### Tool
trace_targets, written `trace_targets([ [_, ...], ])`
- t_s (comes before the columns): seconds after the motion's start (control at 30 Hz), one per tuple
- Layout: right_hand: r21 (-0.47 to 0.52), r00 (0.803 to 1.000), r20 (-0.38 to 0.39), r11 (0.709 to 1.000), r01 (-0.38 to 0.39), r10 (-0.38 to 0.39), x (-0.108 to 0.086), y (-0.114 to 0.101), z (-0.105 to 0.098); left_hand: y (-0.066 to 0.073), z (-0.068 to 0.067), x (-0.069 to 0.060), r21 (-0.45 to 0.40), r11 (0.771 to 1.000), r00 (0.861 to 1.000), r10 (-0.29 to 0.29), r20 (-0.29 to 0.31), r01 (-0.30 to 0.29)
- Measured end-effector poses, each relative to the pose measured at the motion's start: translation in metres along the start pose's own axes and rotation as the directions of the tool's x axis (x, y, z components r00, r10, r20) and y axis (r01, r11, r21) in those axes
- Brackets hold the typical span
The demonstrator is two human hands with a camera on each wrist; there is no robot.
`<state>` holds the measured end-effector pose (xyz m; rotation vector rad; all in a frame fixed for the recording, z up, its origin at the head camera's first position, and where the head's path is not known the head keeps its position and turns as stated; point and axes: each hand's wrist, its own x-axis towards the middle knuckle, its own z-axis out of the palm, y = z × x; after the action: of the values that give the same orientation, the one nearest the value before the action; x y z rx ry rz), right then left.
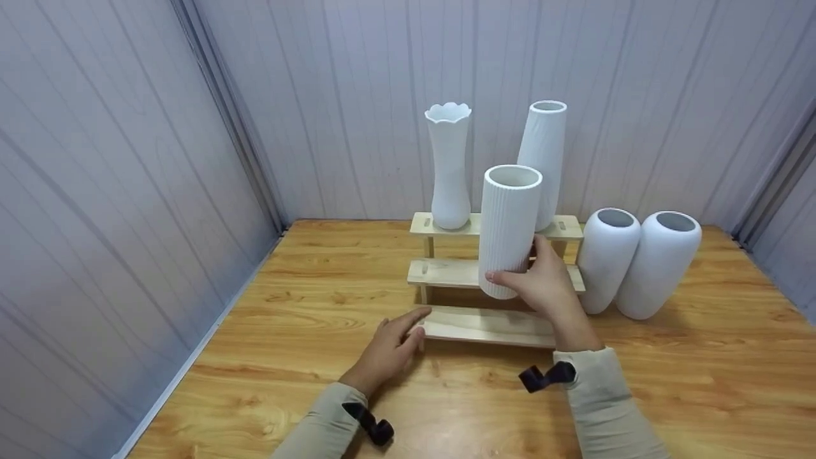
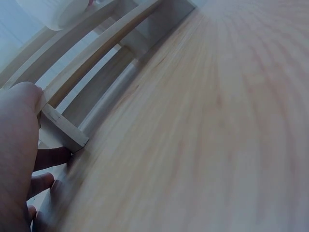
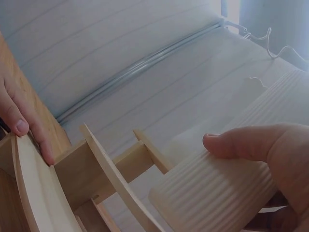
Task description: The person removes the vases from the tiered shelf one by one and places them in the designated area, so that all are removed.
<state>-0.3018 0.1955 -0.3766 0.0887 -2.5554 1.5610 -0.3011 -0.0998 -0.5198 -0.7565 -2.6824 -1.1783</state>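
Observation:
A ribbed white vase (image 1: 508,223) is gripped near its base by the right hand (image 1: 553,287), thumb in front and fingers behind, and stands upright in front of the middle and top shelves. In the right wrist view the thumb presses the ribbed vase (image 3: 217,193); whether its base touches a shelf I cannot tell. The left hand (image 1: 387,349) touches the left end of the wooden rack's bottom shelf (image 1: 488,326), its thumb and fingers around that end in the left wrist view. On the top shelf (image 1: 417,223) stand a scalloped vase (image 1: 451,172) and a tapered vase (image 1: 548,143).
Two rounded white vases (image 1: 609,261) (image 1: 660,264) stand side by side on the wooden table (image 1: 319,274), right of the rack. Panelled walls (image 1: 357,95) rise behind the table and at both sides.

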Motion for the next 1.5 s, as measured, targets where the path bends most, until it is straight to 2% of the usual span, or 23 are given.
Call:
trace_targets([
  [0.17, -0.030, 1.000, 0.012, 0.999, -0.021, 0.022, -0.004, 0.001, -0.005, -0.001, 0.000, 0.000, -0.004, 1.000, 1.000, -0.009, 0.000, 0.009],
  [0.43, -0.101, 1.000, 0.012, 0.995, -0.015, 0.017, -0.012, 0.008, -0.014, -0.001, 0.000, -0.002, -0.029, 0.999, 1.000, -0.013, 0.008, 0.013],
  [0.8, -0.060, 1.000, 0.008, 0.998, -0.002, 0.003, -0.024, 0.015, -0.033, -0.002, 0.001, -0.001, -0.024, 1.000, 1.000, -0.007, -0.006, 0.006],
  [1.13, -0.106, 0.997, -0.074, 0.994, 0.026, -0.034, -0.039, 0.037, -0.056, -0.003, 0.002, 0.001, -0.003, 1.000, 1.000, 0.006, -0.010, -0.006],
  [1.5, -0.087, 0.981, -0.158, 0.992, 0.097, -0.109, -0.050, 0.059, -0.081, -0.002, 0.000, 0.002, -0.006, 1.000, 1.000, 0.013, -0.009, -0.013],
])
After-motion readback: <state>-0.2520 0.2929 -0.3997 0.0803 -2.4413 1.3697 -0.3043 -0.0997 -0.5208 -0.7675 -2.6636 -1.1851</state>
